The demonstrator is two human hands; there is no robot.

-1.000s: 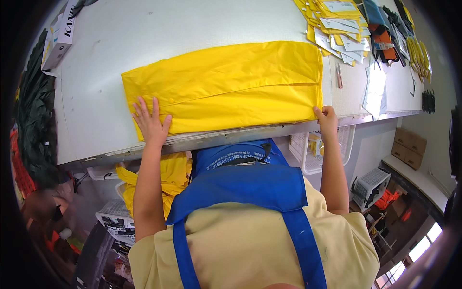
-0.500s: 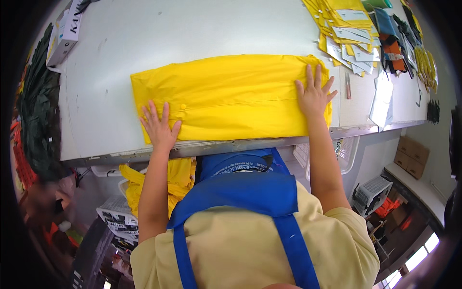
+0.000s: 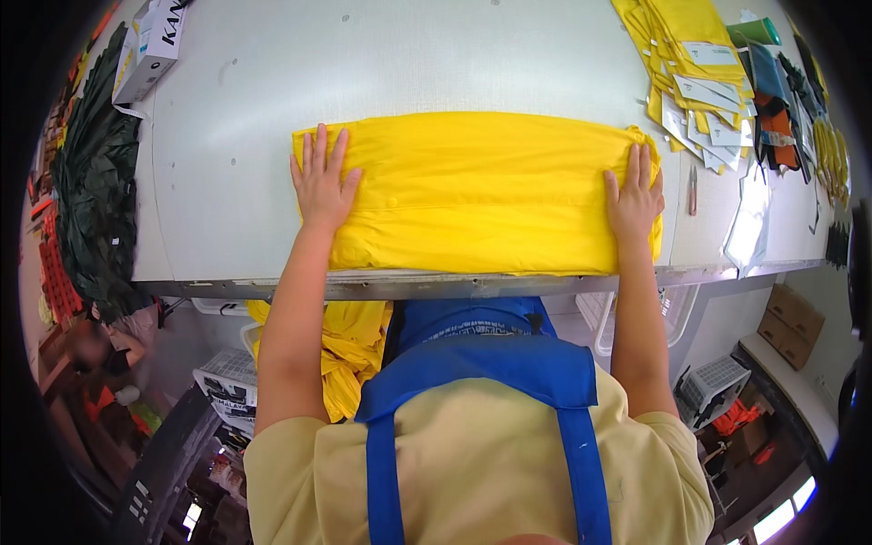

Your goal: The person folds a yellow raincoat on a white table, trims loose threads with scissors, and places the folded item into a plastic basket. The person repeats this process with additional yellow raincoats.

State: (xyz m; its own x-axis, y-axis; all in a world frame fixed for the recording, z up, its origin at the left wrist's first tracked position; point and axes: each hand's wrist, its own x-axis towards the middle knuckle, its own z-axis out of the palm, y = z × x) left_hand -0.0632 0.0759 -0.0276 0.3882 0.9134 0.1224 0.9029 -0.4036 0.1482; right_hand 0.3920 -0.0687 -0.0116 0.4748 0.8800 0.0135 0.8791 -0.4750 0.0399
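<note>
A long folded yellow garment [image 3: 481, 191] lies flat across the front of the white worktable [image 3: 227, 182], its near side along the table edge. It looks like thin, smooth rainwear cloth with a small round button near its left part. My left hand [image 3: 323, 186] rests flat on its left end, fingers stretched out toward the far side. On its right end lies my right hand [image 3: 633, 204], palm down with the fingers extended and the thumb apart. Neither hand grips anything.
Yellow packets with white cards [image 3: 708, 82] are piled at the back right. A small red-handled tool [image 3: 693, 191] lies nearer. Dark green cloth [image 3: 95, 191] and a white box [image 3: 150, 54] line the left side. More yellow cloth [image 3: 345, 345] sits below the table; another person [image 3: 109, 354] is at lower left.
My left hand has moved up from the near left corner toward the far left corner of the garment. My right hand stays on the right end, its fingers closer together.
</note>
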